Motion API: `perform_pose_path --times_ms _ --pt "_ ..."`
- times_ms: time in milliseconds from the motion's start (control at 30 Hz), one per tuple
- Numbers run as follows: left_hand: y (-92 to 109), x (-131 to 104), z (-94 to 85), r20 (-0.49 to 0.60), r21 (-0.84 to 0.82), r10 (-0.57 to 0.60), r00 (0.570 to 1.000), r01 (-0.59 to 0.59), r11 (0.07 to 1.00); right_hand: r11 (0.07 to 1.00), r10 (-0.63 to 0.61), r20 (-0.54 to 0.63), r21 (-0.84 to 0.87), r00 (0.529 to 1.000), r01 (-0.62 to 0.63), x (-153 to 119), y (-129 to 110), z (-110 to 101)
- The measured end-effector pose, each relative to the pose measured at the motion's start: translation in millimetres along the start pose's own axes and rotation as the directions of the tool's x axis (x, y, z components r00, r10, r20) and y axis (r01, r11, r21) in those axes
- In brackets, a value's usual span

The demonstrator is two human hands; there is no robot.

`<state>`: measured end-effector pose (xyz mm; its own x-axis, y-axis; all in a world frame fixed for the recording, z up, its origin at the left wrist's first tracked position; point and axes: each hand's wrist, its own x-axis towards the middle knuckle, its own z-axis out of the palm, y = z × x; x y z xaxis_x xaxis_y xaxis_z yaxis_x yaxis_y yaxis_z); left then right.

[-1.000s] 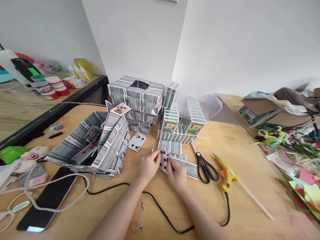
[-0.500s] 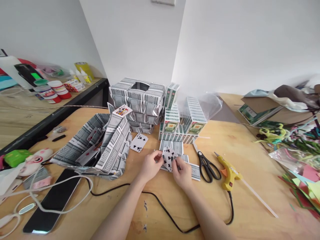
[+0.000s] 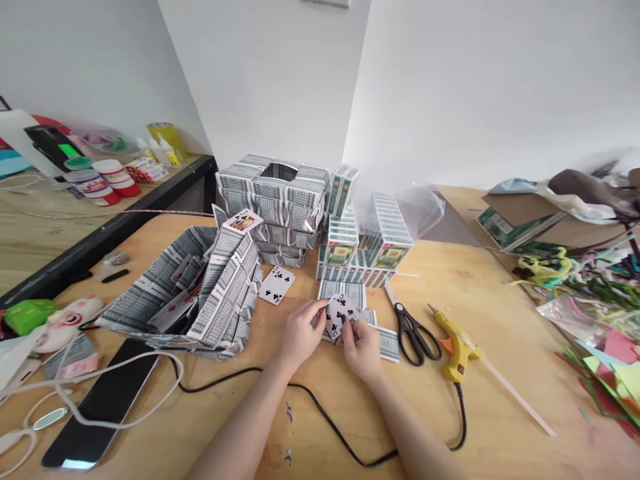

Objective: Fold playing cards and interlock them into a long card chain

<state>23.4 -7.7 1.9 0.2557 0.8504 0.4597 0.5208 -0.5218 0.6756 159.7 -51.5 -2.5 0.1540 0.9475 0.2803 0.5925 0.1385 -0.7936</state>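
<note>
My left hand (image 3: 304, 328) pinches the left edge of a five of clubs card (image 3: 340, 313), face up. On the card's lower right, my right hand (image 3: 361, 343) grips it with closed fingers. Patterned card backs (image 3: 345, 292) lie on the table just behind and beside the hands. A loose clubs card (image 3: 276, 285) rests to the left, next to an open basket (image 3: 230, 293) built of folded cards. Black-handled scissors (image 3: 416, 337) and a yellow glue gun (image 3: 457, 347) lie to the right of my right hand.
Card boxes (image 3: 357, 267) are stacked behind the hands, beside a folded-card box (image 3: 280, 200). A black cable (image 3: 320, 407) crosses under my forearms. A phone (image 3: 103, 403) lies front left; a cardboard box (image 3: 540, 227) and coloured paper (image 3: 617, 367) are at right.
The five of clubs has turned and tilted between my hands. My right hand's fingers have shifted slightly left along its lower edge.
</note>
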Motion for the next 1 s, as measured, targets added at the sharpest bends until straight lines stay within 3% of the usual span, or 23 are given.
perform_pose_path --times_ms 267,467,600,667,733,833,900,1000 --pt "2.1 -0.8 5.0 0.010 0.079 -0.025 1.000 0.025 0.997 0.995 -0.030 -0.057 -0.093 0.998 0.025 -1.9 4.2 5.7" --pt "3.6 -1.3 6.1 -0.003 0.151 0.064 0.998 -0.063 0.986 0.991 0.082 -0.015 0.109 0.997 -0.079 -2.1 -4.2 5.0" --pt "6.0 -2.0 -0.6 -0.060 0.025 0.124 0.990 -0.123 0.992 0.950 0.183 -0.038 0.265 0.982 -0.166 0.2 -0.6 4.3" --pt "7.4 -1.4 -3.8 -0.042 -0.145 0.036 0.998 -0.042 0.989 0.934 0.212 -0.061 0.305 0.975 -0.184 2.2 4.1 4.1" --pt "8.7 0.5 -5.7 0.039 -0.340 -0.139 0.990 0.144 0.929 0.918 0.231 -0.068 0.347 0.971 -0.194 4.4 7.7 3.5" --pt "10.2 4.6 -6.6 0.264 -0.537 -0.330 0.906 0.422 0.731 0.904 0.229 -0.051 0.380 0.972 -0.193 6.6 8.5 1.2" --pt "10.5 7.1 -7.7 0.404 -0.581 -0.346 0.847 0.530 0.617 0.903 0.226 -0.031 0.382 0.974 -0.197 7.1 7.2 -0.4" --pt "9.4 9.7 -11.3 0.515 -0.579 -0.343 0.785 0.614 0.536 0.900 0.218 0.021 0.383 0.976 -0.210 6.9 5.3 -1.8"
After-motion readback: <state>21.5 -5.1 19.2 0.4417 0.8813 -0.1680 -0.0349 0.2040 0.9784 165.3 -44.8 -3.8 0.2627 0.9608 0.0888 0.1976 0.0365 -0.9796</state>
